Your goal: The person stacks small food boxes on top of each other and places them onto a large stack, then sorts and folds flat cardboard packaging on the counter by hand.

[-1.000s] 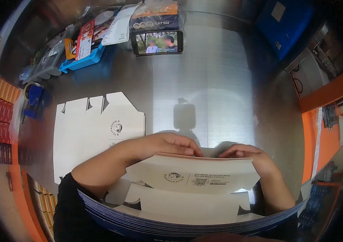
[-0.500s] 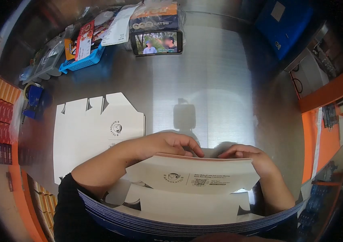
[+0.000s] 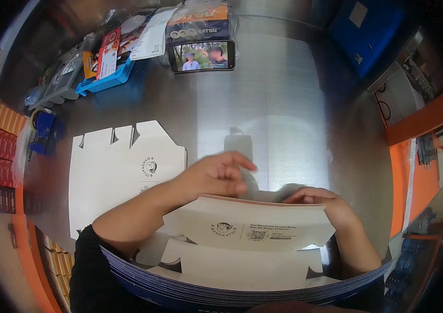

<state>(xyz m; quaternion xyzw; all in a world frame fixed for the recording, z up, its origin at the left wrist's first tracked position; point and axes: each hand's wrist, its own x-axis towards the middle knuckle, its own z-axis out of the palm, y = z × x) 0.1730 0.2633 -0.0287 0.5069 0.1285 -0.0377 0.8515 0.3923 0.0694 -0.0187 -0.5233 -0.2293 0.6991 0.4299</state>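
A thick stack of printed cardboard sheets (image 3: 252, 263) stands bent in front of my body, white side up, with dark blue edges near me. Just above its far edge is my left hand (image 3: 224, 175), fingers apart and slightly curled, the thumb side near the edge. At the right end of that far edge rests my right hand (image 3: 318, 201), its fingers bent behind the stack and partly hidden. Beside my left forearm, a flat white die-cut sheet (image 3: 112, 161) with a round logo lies on the metal table (image 3: 294, 115).
A phone (image 3: 202, 56) showing a video leans against a wrapped package (image 3: 200, 23). Left of it are a blue basket (image 3: 106, 78) with packets and a blue tape dispenser (image 3: 44, 130). A blue box (image 3: 367, 31) stands at the back right.
My left hand has lifted up and away from the stack's far edge, and its fingers have spread. My right hand and the stack have barely moved.
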